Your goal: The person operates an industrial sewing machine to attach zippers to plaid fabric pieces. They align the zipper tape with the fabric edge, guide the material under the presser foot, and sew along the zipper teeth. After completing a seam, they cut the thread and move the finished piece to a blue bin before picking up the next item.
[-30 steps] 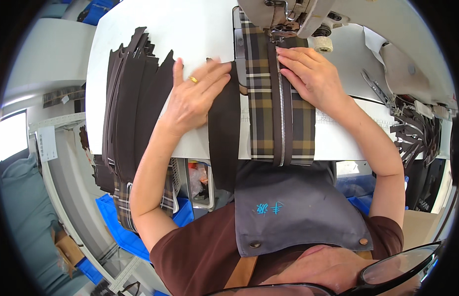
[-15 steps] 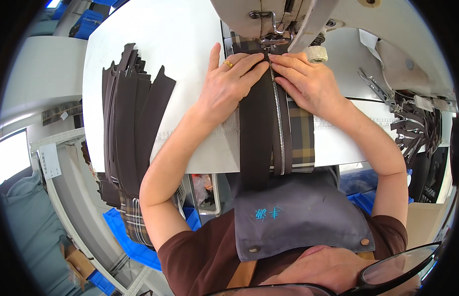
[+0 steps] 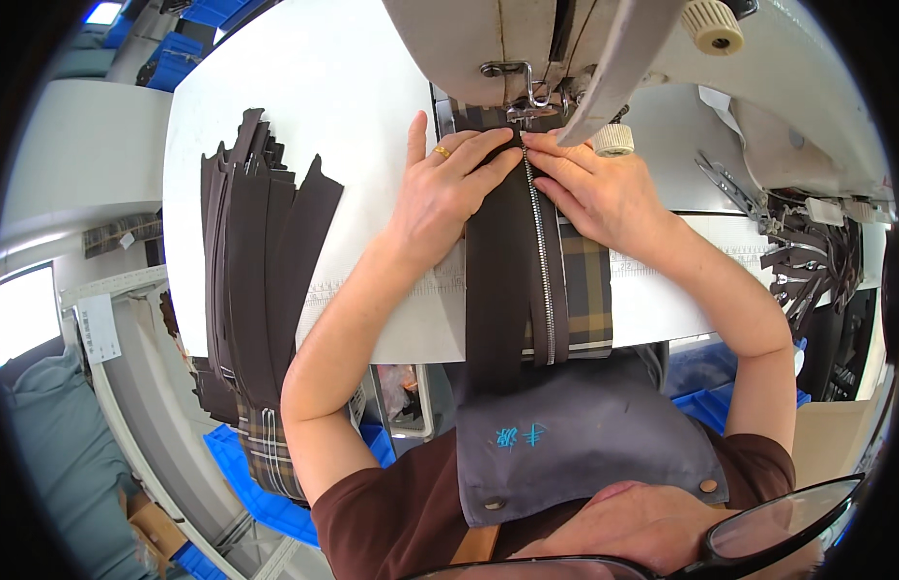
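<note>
Under the white sewing machine [image 3: 488, 53], a zipper [image 3: 540, 261] with metal teeth lies lengthwise between dark brown strips, over brown-and-yellow plaid cloth [image 3: 589, 300]. My left hand [image 3: 444, 193] rests on the dark brown fabric strip [image 3: 493, 290], its fingers stretched toward the teeth and the little finger apart, a gold ring on one finger. On the other side, my right hand [image 3: 609, 193] has its bunched fingers and thumb on the zipper's edge. Both sets of fingertips sit just before the presser foot [image 3: 528, 112]. Parts of the right fingertips' contact are hidden.
A stack of dark strips [image 3: 244, 251] lies left on the white table [image 3: 391, 333]. Metal snips or tweezers [image 3: 727, 184] and a bunch of dark zippers [image 3: 807, 261] are at the right. Blue bins [image 3: 242, 478] and a white basket [image 3: 428, 416] stand below the table.
The whole view has shifted, so table, machine and hands sit slightly lower in the picture. Both hands keep nearly the same place on the fabric and zipper.
</note>
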`<act>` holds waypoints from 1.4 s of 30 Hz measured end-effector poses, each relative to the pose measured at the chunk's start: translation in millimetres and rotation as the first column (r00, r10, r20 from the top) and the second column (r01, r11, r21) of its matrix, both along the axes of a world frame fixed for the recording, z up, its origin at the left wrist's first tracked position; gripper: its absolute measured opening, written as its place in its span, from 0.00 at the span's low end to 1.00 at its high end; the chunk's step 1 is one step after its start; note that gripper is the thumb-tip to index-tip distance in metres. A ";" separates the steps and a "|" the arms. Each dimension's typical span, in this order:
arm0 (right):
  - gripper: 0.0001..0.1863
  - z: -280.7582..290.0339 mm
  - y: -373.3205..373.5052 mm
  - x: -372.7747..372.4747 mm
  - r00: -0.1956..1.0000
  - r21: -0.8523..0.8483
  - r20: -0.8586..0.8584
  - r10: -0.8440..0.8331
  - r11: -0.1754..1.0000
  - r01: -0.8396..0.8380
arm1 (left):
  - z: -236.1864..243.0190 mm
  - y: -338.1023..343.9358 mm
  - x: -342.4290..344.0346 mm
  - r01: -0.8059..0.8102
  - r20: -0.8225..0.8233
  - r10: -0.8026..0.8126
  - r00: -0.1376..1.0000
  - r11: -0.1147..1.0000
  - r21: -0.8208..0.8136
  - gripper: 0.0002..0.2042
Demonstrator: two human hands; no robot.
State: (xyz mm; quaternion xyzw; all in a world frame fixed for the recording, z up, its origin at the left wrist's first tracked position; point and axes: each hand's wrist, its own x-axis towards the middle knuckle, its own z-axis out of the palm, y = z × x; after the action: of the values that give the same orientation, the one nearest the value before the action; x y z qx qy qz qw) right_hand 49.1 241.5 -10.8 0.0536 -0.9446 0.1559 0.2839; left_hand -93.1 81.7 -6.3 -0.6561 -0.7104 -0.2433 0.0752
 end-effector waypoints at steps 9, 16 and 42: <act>0.16 0.6 1.4 -0.3 1.000 -0.015 0.026 0.013 1.000 -0.013 | 1.4 0.1 -0.9 0.005 0.071 -0.003 0.997 1.000 -0.017 0.15; 0.23 6.9 1.2 -2.6 0.994 0.030 0.104 -0.039 0.999 0.036 | 4.6 -1.3 2.0 -0.012 0.067 0.017 0.998 0.998 -0.068 0.20; 0.29 2.4 7.0 7.9 0.971 0.109 0.221 -0.090 0.992 0.067 | 6.9 -5.0 12.4 -0.106 0.012 0.110 0.994 0.980 -0.167 0.26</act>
State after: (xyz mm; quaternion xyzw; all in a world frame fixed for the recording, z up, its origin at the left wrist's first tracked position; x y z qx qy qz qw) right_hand 57.0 248.6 -8.4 0.0123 -0.9787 0.1017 0.1780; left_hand -80.8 76.8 0.6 -0.6180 -0.7635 -0.1856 0.0261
